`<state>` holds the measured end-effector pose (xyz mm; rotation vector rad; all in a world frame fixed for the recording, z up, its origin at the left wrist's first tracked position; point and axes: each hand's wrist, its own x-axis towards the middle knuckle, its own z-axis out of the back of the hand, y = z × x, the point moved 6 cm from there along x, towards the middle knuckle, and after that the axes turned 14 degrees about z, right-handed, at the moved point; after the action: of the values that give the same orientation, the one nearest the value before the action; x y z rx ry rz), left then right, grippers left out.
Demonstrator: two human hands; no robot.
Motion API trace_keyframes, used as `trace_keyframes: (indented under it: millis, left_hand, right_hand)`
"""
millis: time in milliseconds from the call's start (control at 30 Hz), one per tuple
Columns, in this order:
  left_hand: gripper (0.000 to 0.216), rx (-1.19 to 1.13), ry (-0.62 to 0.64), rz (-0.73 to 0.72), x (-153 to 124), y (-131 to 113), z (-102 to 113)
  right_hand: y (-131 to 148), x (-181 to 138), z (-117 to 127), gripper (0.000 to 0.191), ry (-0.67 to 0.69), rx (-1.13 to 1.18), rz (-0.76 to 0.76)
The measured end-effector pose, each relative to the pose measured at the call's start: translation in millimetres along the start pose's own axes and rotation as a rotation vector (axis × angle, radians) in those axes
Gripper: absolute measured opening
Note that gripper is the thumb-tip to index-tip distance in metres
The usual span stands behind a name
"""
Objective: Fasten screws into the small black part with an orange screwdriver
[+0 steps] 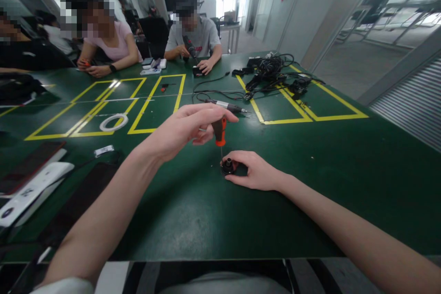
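Observation:
My left hand point(195, 126) is closed around the top of a screwdriver point(219, 132) with an orange and dark handle. The screwdriver stands upright, its thin shaft pointing down at a small round black part point(228, 166) on the green table. Whether the tip touches the part is too small to tell. Thumb and fingers of my right hand point(253, 170) grip that black part from the right side. A short metallic post sticks up from the part's middle.
Beyond my hands lie a pen-shaped power tool point(227, 106) and a heap of black cables point(270, 73). A white tape ring point(113, 122) is at left, with a white power strip point(34, 193) nearer. Two people point(196, 36) sit across the green table point(344, 161).

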<state>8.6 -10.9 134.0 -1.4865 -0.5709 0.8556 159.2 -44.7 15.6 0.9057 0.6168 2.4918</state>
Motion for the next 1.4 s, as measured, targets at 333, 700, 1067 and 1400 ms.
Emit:
trace_keyframes:
  millis: [333, 700, 1067, 1400]
  left_hand:
    - [0.033, -0.287, 0.312, 0.16, 9, 16, -4]
    - [0.025, -0.264, 0.128, 0.095, 11, 9, 2]
    - [0.036, -0.177, 0.044, 0.003, 9, 8, 10]
    - [0.032, -0.168, 0.167, 0.058, 8, 7, 4]
  right_hand:
    - [0, 0, 0, 0.025, -0.006, 0.0, 0.005]
    - [0, 1, 0, 0.023, 0.007, 0.008, -0.018]
    - [-1, 0, 0, 0.025, 0.019, -0.002, -0.032]
    - [-1, 0, 0, 0.024, 0.002, 0.004, -0.021]
